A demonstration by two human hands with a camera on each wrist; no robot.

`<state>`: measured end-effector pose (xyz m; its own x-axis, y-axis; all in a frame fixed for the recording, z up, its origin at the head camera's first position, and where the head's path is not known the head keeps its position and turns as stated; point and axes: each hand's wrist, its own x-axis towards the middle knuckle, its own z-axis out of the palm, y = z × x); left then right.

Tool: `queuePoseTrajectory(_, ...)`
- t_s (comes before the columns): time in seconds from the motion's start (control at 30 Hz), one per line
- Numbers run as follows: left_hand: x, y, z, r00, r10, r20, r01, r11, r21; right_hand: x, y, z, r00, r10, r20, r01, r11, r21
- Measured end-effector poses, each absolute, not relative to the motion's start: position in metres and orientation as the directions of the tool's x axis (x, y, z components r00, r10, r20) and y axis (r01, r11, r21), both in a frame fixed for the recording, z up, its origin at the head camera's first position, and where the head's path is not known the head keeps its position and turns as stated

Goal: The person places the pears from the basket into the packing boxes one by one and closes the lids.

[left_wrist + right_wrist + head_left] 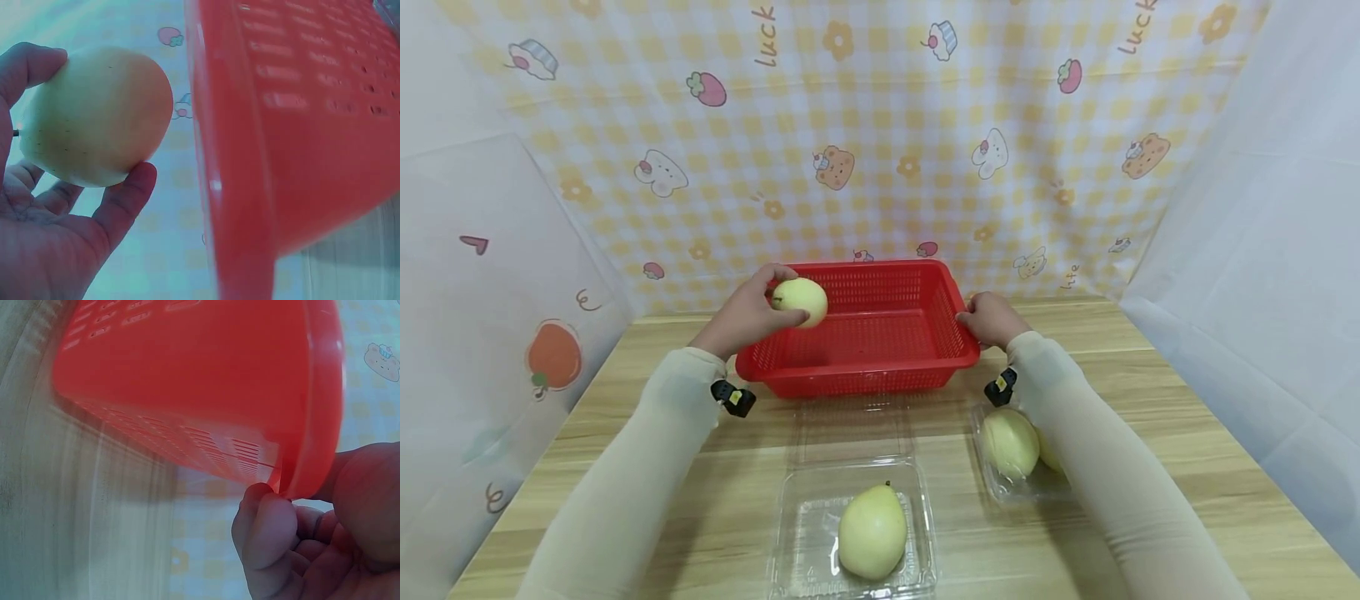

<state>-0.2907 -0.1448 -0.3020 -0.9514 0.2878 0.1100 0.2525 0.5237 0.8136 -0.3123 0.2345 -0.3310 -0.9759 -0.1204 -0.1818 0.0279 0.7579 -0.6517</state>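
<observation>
In the head view my left hand (751, 312) holds a pale yellow pear (802, 302) over the left end of a red plastic basket (857, 365). Thumb and fingers grip the pear (100, 119) from its stem side in the left wrist view. At the basket's right end, my right hand (992, 319) pinches the rim; the right wrist view shows curled fingers (270, 531) under the rim and the thumb over it. A second pear (872, 533) lies in an open clear plastic box (808, 575) near the front.
Another clear box (1000, 490) with pears (1011, 443) stands at the right, partly hidden under my right forearm. A transparent lid (850, 437) lies flat between the front box and the basket. Behind the wooden table (700, 508) hangs a checked curtain (880, 125).
</observation>
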Motion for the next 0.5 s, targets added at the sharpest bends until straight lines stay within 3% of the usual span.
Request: queuePoseTrajectory(0.5, -0.264, -0.147, -0.297, -0.952, 0.277, 0.131, 0.249, 0.453, 0.856, -0.312, 0.232, -0.330, -0.975, -0.122, -0.184, 0.029, 0.755, -0.655)
